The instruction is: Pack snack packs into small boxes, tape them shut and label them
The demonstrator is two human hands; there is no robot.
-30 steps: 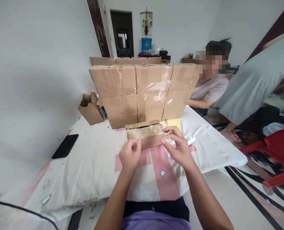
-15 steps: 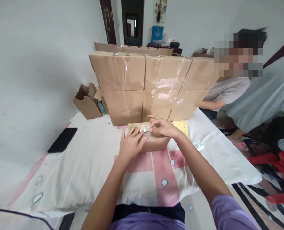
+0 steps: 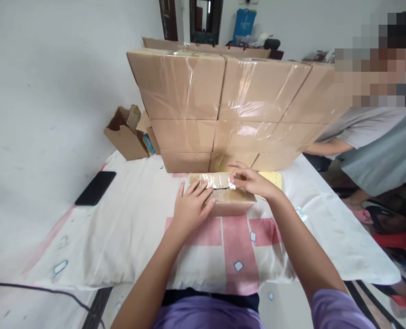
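A small cardboard box (image 3: 228, 209) lies on the cloth-covered table in front of me, shiny clear tape (image 3: 220, 179) across its top. A dark, jagged line runs along the top between my hands. My left hand (image 3: 193, 205) rests on the box's left end, its fingers spread and flat. At the right part of the top, my right hand (image 3: 253, 182) pinches with thumb and forefinger at what looks like the edge of the tape; the other fingers are raised. Exactly how much tape is between the fingertips is hard to see.
Behind the box stands a wide wall of taped cardboard boxes (image 3: 189, 91). A black phone (image 3: 96, 188) lies at left, near an opened carton (image 3: 125, 137). Yellow paper (image 3: 275, 179) lies to the right. A person (image 3: 364, 125) is beyond the table's right side.
The view has shifted, so the box wall looks larger. My right hand has moved slightly rightward along the box top, and more of the dark line shows. The left hand stays on the box.
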